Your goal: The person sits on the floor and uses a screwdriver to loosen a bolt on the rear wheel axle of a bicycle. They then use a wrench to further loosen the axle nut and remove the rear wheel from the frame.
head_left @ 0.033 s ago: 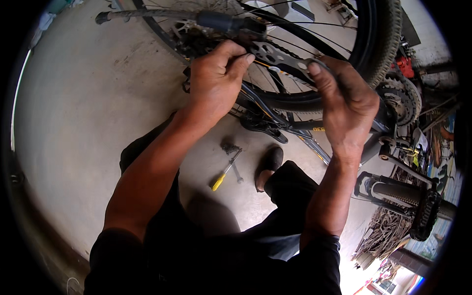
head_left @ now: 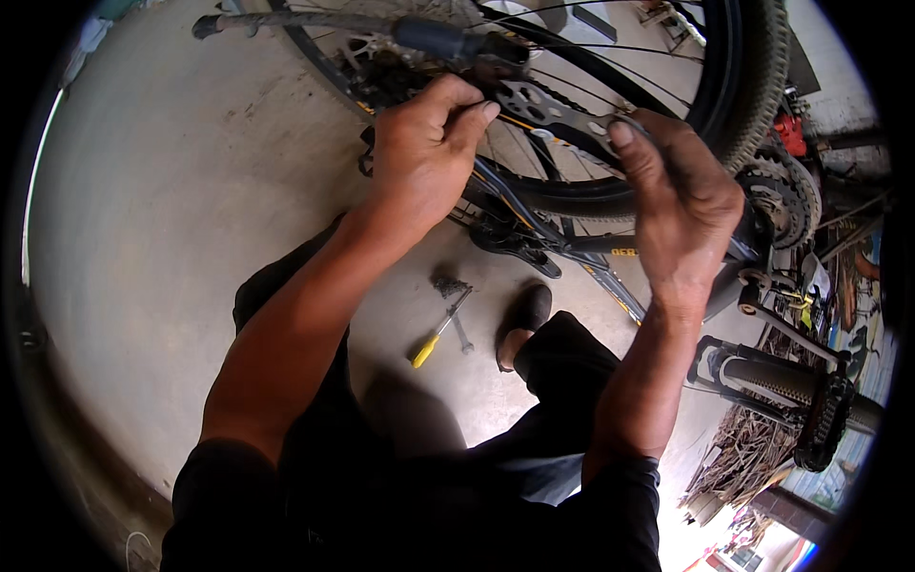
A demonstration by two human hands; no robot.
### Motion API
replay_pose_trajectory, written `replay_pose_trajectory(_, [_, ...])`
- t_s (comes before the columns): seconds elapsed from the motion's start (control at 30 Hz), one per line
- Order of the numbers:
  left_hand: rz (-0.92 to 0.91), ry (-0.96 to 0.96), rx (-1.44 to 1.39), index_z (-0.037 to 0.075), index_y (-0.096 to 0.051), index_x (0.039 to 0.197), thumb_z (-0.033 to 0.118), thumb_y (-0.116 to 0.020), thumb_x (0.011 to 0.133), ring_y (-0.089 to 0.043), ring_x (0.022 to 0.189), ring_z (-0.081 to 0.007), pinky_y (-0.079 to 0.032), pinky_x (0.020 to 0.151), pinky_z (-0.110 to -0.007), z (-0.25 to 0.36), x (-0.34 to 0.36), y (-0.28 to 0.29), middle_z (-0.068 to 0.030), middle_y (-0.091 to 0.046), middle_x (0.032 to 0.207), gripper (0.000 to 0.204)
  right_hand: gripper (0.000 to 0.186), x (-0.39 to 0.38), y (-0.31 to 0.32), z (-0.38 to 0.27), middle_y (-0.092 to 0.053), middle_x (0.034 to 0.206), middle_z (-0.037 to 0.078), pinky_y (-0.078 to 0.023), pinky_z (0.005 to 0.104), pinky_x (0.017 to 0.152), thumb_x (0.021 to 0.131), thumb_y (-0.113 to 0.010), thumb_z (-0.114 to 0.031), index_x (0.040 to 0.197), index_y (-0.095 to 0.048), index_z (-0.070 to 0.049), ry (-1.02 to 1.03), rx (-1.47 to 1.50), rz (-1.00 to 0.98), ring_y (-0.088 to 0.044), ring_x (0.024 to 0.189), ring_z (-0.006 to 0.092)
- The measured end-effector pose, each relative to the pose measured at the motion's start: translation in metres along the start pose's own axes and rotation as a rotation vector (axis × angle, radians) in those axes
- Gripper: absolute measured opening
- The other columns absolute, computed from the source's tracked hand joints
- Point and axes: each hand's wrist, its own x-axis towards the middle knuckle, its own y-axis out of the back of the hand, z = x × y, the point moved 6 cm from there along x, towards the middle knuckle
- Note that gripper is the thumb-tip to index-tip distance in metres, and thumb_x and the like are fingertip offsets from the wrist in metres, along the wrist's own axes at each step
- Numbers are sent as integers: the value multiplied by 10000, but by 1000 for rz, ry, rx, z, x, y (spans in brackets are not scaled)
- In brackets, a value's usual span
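Observation:
My right hand (head_left: 681, 195) is closed around one end of a flat metal wrench (head_left: 548, 116) with several holes, its thumb pressed on top. The wrench's other end lies by the hub area of a bicycle wheel (head_left: 734, 91). My left hand (head_left: 424, 157) is closed beside that far end, thumb and forefinger pinched together; what they hold is hidden. Just above the hands a dark kickstand (head_left: 434, 40) reaches to the left. Cogs and a derailleur behind my left hand are partly covered.
A yellow-handled screwdriver (head_left: 426, 351), a small wrench (head_left: 464, 338) and a dark chain heap (head_left: 448, 284) lie on the floor near my shoe (head_left: 527, 310). At the right are chainrings (head_left: 786, 198), a pedal (head_left: 824, 419) and a pile of sticks (head_left: 743, 448).
My hands, the flat wrench and the wheel appear slightly farther right in the picture. Both hands keep the same closed grip.

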Motion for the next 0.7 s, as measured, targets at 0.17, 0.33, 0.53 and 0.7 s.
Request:
replay_pose_trajectory(0.17, [42,92,74,-7,-681,971,49,-697,973,-546,623,-50,-460,554,-228,-8,3,22,-15,-654,748,58,106,4,-1,-6,-725,818,56,-497,243,672,864,-812,-22,942,-758,26,116,-61,-11,-594,713,94])
replay_pose_trajectory(0.33, [47,160,48,4,-690,975,27,-693,962,-536,639,-49,-463,577,-234,-13,3,27,-1,-645,752,27,117,8,6,-1,-741,831,31,-484,220,675,886,-816,-90,972,-785,-18,-40,42,-52,-607,730,70])
replay_pose_trajectory(0.53, [37,50,36,5,-694,1012,28,-703,955,-533,670,-42,-463,607,-231,-9,3,25,10,-650,780,62,143,17,14,-10,-726,809,7,-465,184,683,901,-812,-106,1002,-783,-10,-58,-8,66,-599,730,48])
replay_pose_trajectory(0.7, [34,102,-21,2,-691,1047,27,-698,960,-534,692,-43,-463,615,-229,-12,5,23,4,-663,815,91,159,18,-22,-7,-689,789,-21,-464,186,696,881,-822,-65,1010,-776,16,-62,17,-3,-561,727,42])
